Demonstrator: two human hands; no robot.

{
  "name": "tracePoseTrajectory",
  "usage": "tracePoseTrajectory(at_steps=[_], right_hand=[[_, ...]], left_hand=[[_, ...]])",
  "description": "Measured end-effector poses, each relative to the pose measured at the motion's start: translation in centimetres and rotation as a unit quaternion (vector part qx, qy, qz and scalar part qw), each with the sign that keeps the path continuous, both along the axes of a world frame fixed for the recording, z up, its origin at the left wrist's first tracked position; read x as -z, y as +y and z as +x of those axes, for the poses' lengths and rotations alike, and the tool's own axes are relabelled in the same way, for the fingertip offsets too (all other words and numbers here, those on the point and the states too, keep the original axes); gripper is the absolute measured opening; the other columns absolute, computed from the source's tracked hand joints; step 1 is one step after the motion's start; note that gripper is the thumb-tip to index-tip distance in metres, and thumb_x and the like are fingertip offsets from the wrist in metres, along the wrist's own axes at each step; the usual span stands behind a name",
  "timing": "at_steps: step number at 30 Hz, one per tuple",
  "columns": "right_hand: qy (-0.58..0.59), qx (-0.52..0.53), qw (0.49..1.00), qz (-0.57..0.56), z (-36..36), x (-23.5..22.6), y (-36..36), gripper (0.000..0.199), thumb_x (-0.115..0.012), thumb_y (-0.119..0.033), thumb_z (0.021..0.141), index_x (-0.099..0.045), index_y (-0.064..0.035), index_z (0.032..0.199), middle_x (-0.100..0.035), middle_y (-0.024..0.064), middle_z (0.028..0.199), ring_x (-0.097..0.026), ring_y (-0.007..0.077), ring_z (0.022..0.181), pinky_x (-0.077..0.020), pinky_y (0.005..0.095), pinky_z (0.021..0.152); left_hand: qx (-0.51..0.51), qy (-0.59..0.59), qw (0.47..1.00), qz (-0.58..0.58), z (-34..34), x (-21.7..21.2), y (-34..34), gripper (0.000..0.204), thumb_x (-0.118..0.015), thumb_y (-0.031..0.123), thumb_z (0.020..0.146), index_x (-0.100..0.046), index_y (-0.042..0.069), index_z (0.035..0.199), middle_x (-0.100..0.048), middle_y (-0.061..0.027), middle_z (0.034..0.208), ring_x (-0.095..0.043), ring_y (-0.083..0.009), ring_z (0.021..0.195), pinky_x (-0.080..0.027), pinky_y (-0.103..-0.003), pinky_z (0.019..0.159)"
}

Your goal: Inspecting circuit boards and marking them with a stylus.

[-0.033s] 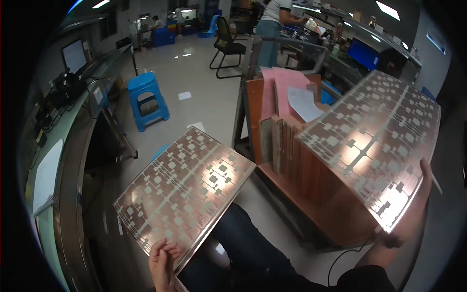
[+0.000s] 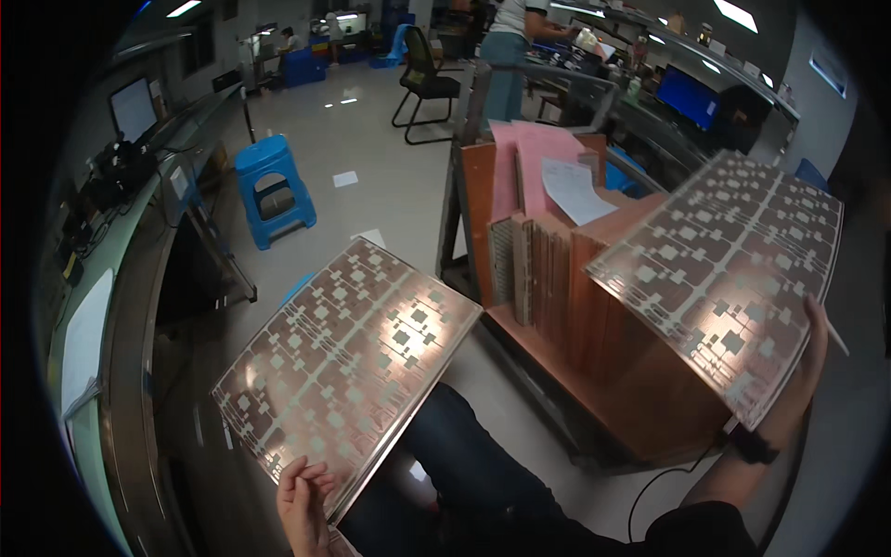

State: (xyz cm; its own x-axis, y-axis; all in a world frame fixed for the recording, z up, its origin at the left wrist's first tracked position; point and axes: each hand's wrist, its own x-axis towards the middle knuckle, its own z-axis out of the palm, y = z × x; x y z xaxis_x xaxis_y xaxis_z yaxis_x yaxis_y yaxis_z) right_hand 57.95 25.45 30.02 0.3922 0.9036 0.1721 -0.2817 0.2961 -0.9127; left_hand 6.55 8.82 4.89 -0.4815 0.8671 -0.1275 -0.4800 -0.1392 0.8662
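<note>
From the head view, your left hand (image 2: 304, 497) lies at the near corner of the copper-faced left panel (image 2: 339, 348), fingers loosely curled over its face; whether your thumb or palm grips from underneath, you cannot tell from here. That panel sits low before you, tilted above your legs (image 2: 483, 455). Your right hand (image 2: 800, 385) is closed around the near right edge of the right panel (image 2: 742, 251), which slants up over the upright boards (image 2: 603, 353) in the cart (image 2: 464, 102). A thin white stick (image 2: 838, 340) juts out beside those fingers.

Both panels look thin, flat and stiff, probably moderate in weight but awkward, since your right hand takes its panel at one end and the far corner may dip. The shiny copper is likely slippery and easily scratched or smudged, and the edges could be sharp. Best hold opposite edges, keeping fingertips off the pattern.
</note>
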Motion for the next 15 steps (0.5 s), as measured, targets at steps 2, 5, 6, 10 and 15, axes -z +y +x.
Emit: tracePoseTrajectory(at_steps=[2, 5, 6, 10, 15], right_hand=[[-0.116, 0.136, 0.983, -0.040, 7.7, -1.8, -1.0, 0.032, -0.053, -0.020, 0.086, -0.055, 0.0028, 0.109, -0.061, 0.0156, 0.099, -0.063, 0.0228, 0.084, -0.0532, 0.0321, 0.071], [-0.252, 0.239, 0.934, -0.085, 19.8, 2.5, 1.6, 0.021, -0.053, -0.012, 0.081, -0.056, 0.0021, 0.096, -0.059, 0.0092, 0.085, -0.061, 0.0200, 0.077, -0.0525, 0.0295, 0.067], [-0.255, 0.246, 0.926, -0.133, 19.9, 3.9, 2.8, 0.020, -0.053, -0.011, 0.079, -0.055, 0.0019, 0.093, -0.058, 0.0084, 0.082, -0.061, 0.0199, 0.073, -0.0524, 0.0301, 0.065], [-0.285, 0.252, 0.904, -0.194, 26.0, 9.3, 7.3, 0.019, -0.051, -0.009, 0.072, -0.055, 0.0026, 0.087, -0.056, 0.0089, 0.076, -0.060, 0.0235, 0.067, -0.0503, 0.0377, 0.058], [-0.283, 0.216, 0.889, -0.286, 25.5, 13.0, 12.5, 0.021, -0.051, -0.009, 0.073, -0.057, 0.0030, 0.089, -0.057, 0.0114, 0.080, -0.059, 0.0249, 0.067, -0.0479, 0.0410, 0.059]], left_hand=[[0.003, -0.013, 1.000, 0.001, -0.9, 0.6, 0.3, 0.035, -0.051, 0.020, 0.094, -0.046, 0.000, 0.121, -0.061, -0.0147, 0.103, -0.062, -0.0200, 0.086, -0.053, -0.028, 0.075], [-0.031, -0.008, 0.999, -0.004, -1.2, 0.6, 0.5, 0.033, -0.050, 0.020, 0.095, -0.046, 0.000, 0.122, -0.061, -0.0123, 0.102, -0.062, -0.0181, 0.085, -0.053, -0.027, 0.074], [-0.037, -0.001, 0.999, -0.002, -1.3, 0.5, 0.4, 0.033, -0.049, 0.019, 0.095, -0.045, 0.001, 0.122, -0.061, -0.0114, 0.101, -0.061, -0.0174, 0.084, -0.053, -0.027, 0.074], [-0.051, 0.006, 0.999, -0.010, -2.0, 0.8, -0.1, 0.030, -0.048, 0.018, 0.096, -0.047, 0.001, 0.120, -0.061, -0.0097, 0.098, -0.060, -0.0160, 0.082, -0.053, -0.025, 0.073], [-0.103, 0.014, 0.994, -0.026, -1.9, 0.6, -1.7, 0.029, -0.048, 0.018, 0.095, -0.048, 0.001, 0.119, -0.062, -0.0095, 0.097, -0.060, -0.0153, 0.082, -0.053, -0.025, 0.073]])
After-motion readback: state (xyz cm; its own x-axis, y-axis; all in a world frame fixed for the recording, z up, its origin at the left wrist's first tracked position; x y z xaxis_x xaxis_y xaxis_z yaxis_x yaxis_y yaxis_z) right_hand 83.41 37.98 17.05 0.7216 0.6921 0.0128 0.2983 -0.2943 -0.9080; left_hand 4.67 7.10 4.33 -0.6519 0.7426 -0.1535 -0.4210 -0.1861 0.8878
